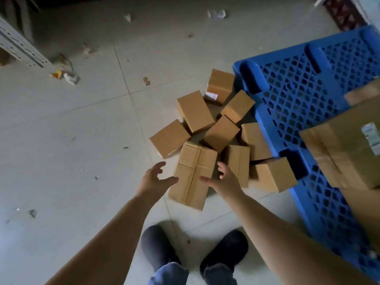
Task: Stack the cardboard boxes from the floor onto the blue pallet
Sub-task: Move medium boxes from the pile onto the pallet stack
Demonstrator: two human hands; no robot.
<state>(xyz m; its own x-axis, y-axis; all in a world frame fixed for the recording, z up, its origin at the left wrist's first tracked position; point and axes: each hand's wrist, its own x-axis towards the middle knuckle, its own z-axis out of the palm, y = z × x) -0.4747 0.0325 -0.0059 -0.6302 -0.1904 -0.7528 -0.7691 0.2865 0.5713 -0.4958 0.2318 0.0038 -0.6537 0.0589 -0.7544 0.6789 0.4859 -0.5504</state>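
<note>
Head-worn, wide-angle, looking steeply down at floor (82,140); boxes (195,114) near at twelve o'clock, pallet (287,95) two o'clock.

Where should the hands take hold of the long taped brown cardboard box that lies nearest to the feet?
On the two long sides of the long taped brown cardboard box, from above: left hand left, right hand right. Both hands are open and already flank it.

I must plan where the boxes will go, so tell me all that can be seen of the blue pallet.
The blue pallet looks like moulded plastic, its deck a grid of small openings crossed by smooth raised ribs, with rounded corners. It lies flat on the tiled floor at the right, running out of view. Large cardboard boxes already sit on its right part. Small cardboard boxes are heaped on the floor along its left edge, some seemingly against it.
</note>
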